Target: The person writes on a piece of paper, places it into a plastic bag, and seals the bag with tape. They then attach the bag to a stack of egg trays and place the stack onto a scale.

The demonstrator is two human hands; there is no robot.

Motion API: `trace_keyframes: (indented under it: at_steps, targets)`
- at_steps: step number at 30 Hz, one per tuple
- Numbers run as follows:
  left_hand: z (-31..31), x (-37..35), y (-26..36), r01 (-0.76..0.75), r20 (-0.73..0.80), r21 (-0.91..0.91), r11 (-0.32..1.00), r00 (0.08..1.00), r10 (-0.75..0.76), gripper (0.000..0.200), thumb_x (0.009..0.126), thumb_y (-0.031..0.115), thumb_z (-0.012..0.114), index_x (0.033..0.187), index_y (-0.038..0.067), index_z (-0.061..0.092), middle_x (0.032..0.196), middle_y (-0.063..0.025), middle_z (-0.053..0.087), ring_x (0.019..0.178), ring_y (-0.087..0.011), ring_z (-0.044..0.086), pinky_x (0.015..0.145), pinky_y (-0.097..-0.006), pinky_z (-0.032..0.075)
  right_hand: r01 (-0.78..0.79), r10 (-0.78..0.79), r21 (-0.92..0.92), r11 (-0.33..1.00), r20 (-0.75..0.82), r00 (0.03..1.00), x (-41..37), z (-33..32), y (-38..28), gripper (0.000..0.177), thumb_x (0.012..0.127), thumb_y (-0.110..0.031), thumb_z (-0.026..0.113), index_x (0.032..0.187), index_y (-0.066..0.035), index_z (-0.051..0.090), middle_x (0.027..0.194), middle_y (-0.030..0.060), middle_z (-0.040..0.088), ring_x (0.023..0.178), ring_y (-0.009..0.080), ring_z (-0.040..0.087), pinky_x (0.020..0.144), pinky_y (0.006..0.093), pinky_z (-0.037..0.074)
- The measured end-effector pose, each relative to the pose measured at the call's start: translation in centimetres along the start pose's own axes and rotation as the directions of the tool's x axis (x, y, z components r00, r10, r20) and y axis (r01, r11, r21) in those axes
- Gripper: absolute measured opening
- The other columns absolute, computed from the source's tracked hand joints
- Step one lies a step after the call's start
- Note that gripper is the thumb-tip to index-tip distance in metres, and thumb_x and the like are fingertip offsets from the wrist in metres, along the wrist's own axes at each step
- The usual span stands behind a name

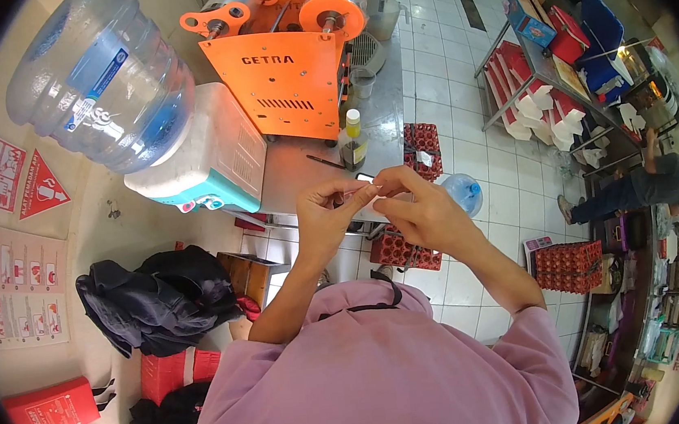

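My left hand (325, 218) and my right hand (419, 206) meet in front of my chest, at the near edge of a steel table (290, 168). The fingertips of both are pinched together around something small and pale, too small to name. Just beyond the fingers, a small white, dark-edged item (365, 178) partly shows. A bottle with a yellow label and white cap (353, 139) stands farther back on the tabletop. Beside it lies a dark pen (325, 162).
An orange GETRA machine (282, 82) and a water dispenser (203, 155) with a large jug (110, 79) stand ahead left. Red egg trays (570, 267) and a blue jug (463, 193) are on the tiled floor. Another person (655, 181) stands at right.
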State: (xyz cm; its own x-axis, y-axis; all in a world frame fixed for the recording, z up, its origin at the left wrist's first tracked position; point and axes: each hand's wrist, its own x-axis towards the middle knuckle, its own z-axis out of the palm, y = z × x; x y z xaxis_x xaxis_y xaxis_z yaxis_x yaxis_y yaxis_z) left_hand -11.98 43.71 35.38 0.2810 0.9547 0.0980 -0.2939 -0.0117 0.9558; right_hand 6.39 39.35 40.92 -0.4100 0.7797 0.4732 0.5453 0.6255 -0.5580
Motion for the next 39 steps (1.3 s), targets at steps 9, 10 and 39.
trace_keyframes:
  at_steps: [9,10,39]
  targets:
    - [-0.1,-0.1,-0.1,-0.002,0.004,0.009,1.000,1.000,0.002,0.013,0.086,0.008,0.079,0.097,0.002,0.078,0.079,0.0002,0.069,0.069,-0.0036,0.055,0.062,-0.0195,0.042,0.017,-0.017,0.036,0.999,0.001,1.000,0.0,0.2,0.6,0.018,0.082,0.006,0.069,0.098,0.000,0.065,0.112,0.0111,0.054,0.088,0.0256,0.070,0.072,0.0370,0.061]
    - [-0.2,-0.1,-0.1,0.017,0.006,0.035,0.999,1.000,-0.018,0.014,0.086,0.005,0.078,0.098,0.000,0.076,0.084,-0.0040,0.071,0.075,-0.0072,0.060,0.067,-0.0217,0.046,0.023,-0.023,0.046,0.999,0.007,1.000,0.0,0.2,0.8,0.017,0.082,0.006,0.069,0.098,0.000,0.065,0.112,0.0109,0.054,0.088,0.0256,0.070,0.072,0.0369,0.061]
    - [0.1,0.1,-0.4,-0.006,-0.039,0.012,1.000,0.999,0.006,0.017,0.085,0.002,0.077,0.101,-0.001,0.073,0.089,-0.0085,0.073,0.082,-0.0123,0.068,0.075,-0.0252,0.055,-0.168,0.171,0.222,0.961,0.007,0.985,-0.2,0.6,1.1,0.015,0.082,0.002,0.072,0.096,-0.004,0.072,0.106,0.0100,0.058,0.088,0.0256,0.067,0.074,0.0335,0.055]
